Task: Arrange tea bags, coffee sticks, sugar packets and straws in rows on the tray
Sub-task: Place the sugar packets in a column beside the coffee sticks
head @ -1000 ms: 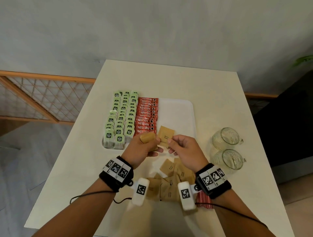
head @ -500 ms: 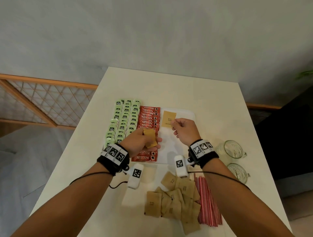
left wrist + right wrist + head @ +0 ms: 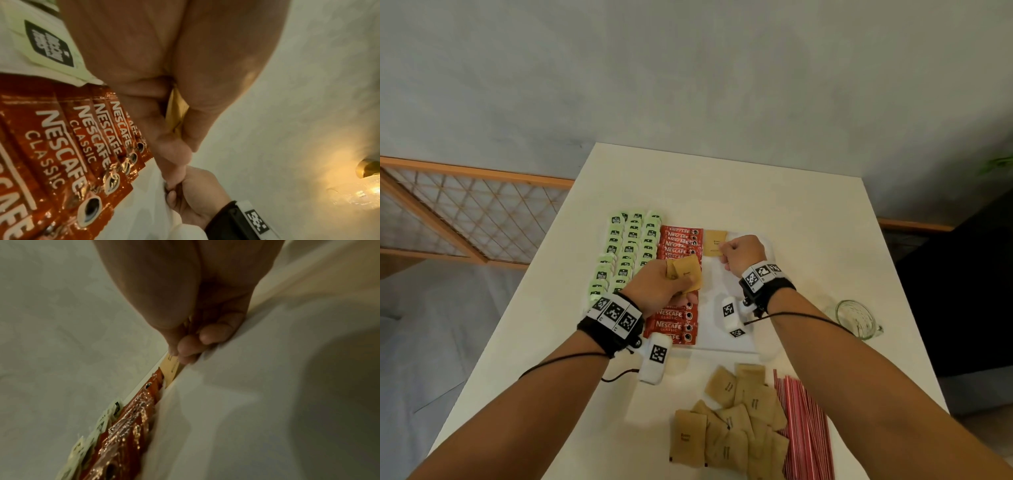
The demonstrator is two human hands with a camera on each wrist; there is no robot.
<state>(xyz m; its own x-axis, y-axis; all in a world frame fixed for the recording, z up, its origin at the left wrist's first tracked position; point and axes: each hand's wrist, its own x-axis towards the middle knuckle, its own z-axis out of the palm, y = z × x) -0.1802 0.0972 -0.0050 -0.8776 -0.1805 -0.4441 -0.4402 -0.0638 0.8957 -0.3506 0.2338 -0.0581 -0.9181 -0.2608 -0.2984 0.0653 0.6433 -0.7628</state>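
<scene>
A white tray (image 3: 734, 339) holds rows of green tea bags (image 3: 625, 253) and a row of red coffee sticks (image 3: 677, 320). My right hand (image 3: 738, 251) pinches one brown sugar packet (image 3: 715, 242) at the tray's far end, beside the coffee sticks; the right wrist view shows that packet (image 3: 171, 368) low against the tray floor. Over the coffee sticks, my left hand (image 3: 666, 286) grips a small stack of sugar packets (image 3: 688, 275). Loose sugar packets (image 3: 736, 418) and red striped straws (image 3: 806, 428) lie on the table near me.
A glass mug (image 3: 854, 318) stands on the table (image 3: 808, 240) right of the tray. A wooden lattice screen (image 3: 465, 216) is beyond the table's left edge. A grey wall is behind.
My right hand has carried one sugar packet from near the tray's front to its far end and lowered it. My left hand moved forward over the coffee sticks with its packets.
</scene>
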